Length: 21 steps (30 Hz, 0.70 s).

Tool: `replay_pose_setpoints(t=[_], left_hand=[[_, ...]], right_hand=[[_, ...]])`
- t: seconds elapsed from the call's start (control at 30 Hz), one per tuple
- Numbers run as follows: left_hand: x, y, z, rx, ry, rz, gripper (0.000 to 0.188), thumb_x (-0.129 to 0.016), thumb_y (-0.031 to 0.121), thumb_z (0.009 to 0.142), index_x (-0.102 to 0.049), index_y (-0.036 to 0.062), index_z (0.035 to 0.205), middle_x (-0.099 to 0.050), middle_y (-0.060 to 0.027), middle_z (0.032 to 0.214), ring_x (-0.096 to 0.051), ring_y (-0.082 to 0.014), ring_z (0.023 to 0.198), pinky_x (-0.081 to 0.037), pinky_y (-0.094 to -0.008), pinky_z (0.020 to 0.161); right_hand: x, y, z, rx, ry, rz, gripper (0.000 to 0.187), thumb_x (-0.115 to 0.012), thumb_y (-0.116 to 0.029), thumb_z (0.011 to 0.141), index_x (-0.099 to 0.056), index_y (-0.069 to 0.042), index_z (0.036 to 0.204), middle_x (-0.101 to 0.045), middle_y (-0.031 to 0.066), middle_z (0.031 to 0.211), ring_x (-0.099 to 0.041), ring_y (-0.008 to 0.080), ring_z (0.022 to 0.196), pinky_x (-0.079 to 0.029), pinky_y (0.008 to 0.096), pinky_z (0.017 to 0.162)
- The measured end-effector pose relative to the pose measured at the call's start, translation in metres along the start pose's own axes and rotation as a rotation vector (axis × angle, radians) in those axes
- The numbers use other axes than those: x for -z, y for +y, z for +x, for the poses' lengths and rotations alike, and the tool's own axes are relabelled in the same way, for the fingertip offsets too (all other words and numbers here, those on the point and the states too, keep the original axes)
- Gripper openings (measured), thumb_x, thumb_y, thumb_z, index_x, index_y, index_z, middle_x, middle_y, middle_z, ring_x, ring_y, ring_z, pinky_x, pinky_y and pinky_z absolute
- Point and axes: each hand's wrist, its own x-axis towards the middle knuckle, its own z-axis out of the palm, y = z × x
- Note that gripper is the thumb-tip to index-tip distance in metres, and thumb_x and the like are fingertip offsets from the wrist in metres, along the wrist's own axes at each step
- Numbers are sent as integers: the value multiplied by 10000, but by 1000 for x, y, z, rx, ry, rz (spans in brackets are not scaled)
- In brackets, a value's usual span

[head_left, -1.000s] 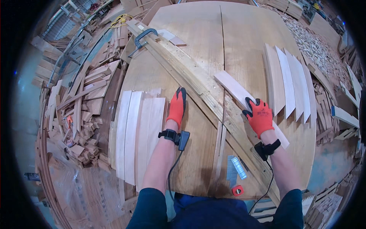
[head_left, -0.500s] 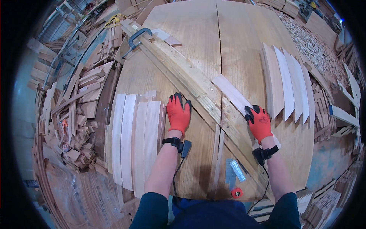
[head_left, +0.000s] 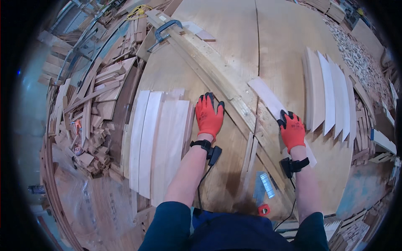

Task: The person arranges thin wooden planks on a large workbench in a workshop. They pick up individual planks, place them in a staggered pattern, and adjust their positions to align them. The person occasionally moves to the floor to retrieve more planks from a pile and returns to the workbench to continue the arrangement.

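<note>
My left hand [head_left: 209, 115], in a red glove with black fingertips, lies on the worktop with its fingers stretched out, nothing held. Its fingertips are beside the near edge of a long timber beam [head_left: 222, 79] that runs diagonally across the wooden worktop [head_left: 228, 167]. My right hand [head_left: 292, 130], in a matching glove, is closed over the edge of a pale wooden slat [head_left: 268, 98] on the beam's far right side. The slat slants down under my hand, and its near end shows beside my wrist. A blue C-clamp [head_left: 167, 28] grips the beam's far end.
Curved pale boards lie in a left stack [head_left: 161, 142] and a right stack [head_left: 333, 96]. Near my body are a red tape measure [head_left: 264, 210], a strip of metal fasteners [head_left: 267, 185] and a grey metal plate [head_left: 258, 186]. Wood offcuts [head_left: 94, 150] are heaped left of the worktop.
The whole scene has shifted right and slightly up at the left, as the view turned. Both hands stay at about the same places on the worktop and slat.
</note>
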Motion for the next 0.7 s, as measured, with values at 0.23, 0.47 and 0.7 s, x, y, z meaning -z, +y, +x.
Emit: replay_pose_setpoints(t=[0.23, 0.47, 0.7], left_hand=[[-2, -4, 11, -18, -16, -13, 643, -554, 409, 958, -440, 19, 1456, -451, -188, 1503, -334, -368, 1435, -198, -475, 1202], [-12, -12, 19, -100, 22, 9, 629, -534, 411, 968, -431, 34, 1460, -450, -178, 1504, -324, -366, 1438, -188, -491, 1204], [-26, -19, 20, -147, 20, 8, 659, -507, 408, 975, -404, 0, 1481, -422, -214, 1522, -304, -376, 1453, -172, -479, 1213]], right_hand=[[-6, -6, 4, -57, -31, -10, 518, -731, -295, 850, -610, -191, 1342, -520, 126, 1427, -487, 331, 1305, -437, 502, 1041], [-23, -8, 3, -118, 2, -26, 526, -726, -302, 856, -603, -198, 1357, -511, 128, 1447, -479, 339, 1322, -442, 494, 1038], [-43, -6, 1, -160, 58, -15, 523, -716, -298, 860, -603, -197, 1361, -517, 143, 1444, -494, 342, 1310, -443, 474, 1050]])
